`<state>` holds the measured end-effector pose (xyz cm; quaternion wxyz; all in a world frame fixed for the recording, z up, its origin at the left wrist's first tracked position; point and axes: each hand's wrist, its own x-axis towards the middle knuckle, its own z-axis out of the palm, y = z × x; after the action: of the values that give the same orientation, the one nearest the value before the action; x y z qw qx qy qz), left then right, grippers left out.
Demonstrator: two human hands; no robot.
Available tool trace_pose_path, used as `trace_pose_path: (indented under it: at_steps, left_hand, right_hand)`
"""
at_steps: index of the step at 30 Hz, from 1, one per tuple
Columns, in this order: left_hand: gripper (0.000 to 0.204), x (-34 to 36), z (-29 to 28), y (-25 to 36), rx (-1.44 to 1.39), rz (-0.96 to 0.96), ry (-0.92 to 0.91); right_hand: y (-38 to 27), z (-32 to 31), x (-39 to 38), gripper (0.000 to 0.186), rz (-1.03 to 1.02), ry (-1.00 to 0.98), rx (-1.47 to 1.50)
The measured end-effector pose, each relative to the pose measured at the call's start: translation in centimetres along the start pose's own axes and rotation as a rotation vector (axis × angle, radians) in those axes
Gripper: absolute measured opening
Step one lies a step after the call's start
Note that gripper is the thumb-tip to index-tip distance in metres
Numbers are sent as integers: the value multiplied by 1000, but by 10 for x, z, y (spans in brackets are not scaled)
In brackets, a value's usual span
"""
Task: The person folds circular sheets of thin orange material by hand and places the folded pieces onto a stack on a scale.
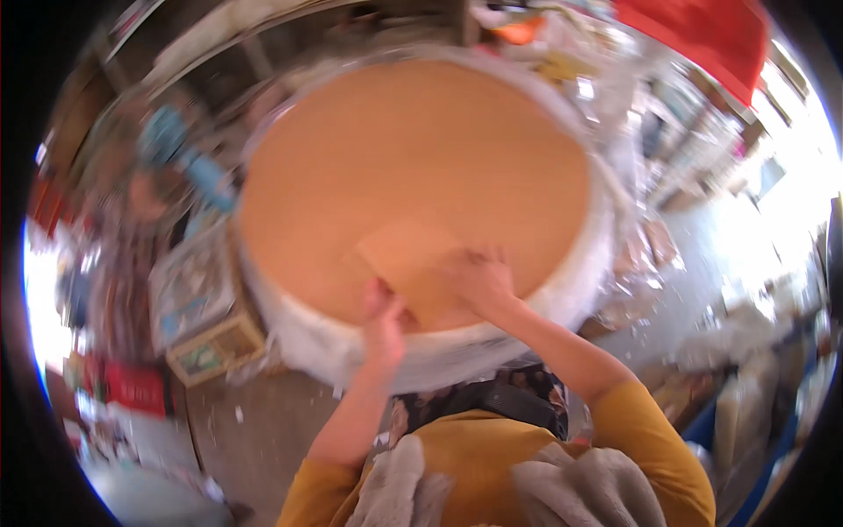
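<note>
A thin, flat orange-tan sheet [408, 249] with straight edges lies on a large round orange-brown top [413, 149], close to its near rim. My left hand [384, 325] is at the sheet's near left corner, fingers curled and thumb up, seemingly pinching its edge. Over the sheet's right side my right hand [483, 279] rests low with its fingers apart. Motion blurs both hands, so the exact contact is hard to see. Cloudy clear plastic [320, 347] wraps the side of the round top.
A box with a clear lid [198, 281] stands left of the round top, with a light-blue object [206, 176] behind it. Plastic-wrapped goods [645, 246] crowd the right side. Red cloth or sheeting [702, 39] hangs at the upper right. A red box [136, 386] sits lower left.
</note>
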<state>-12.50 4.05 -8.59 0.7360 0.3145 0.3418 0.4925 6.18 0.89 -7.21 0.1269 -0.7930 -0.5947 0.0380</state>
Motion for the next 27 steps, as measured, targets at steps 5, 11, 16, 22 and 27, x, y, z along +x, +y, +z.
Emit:
trace_pose_path:
  at_steps: [5,11,16,22,27]
  left_hand:
    - [59,-9,-35,27,512,-168,141]
    - [77,27,-131,163,291,574,177]
    - [64,77,-281,255,258,646,498]
    - [54,96,-343,280,637,323,585]
    - [55,55,-190,214,1464,956,582]
  right_hand:
    - [-25,-22,-37,29,-474,50,-208]
    - [-5,-22,-31,24,-337,137,394]
    - [51,0,-28,27,-339,30,344]
    - [-5,-15,-23,18,-545,9,311]
    - [-36,-14,-32,17,-715,27,113]
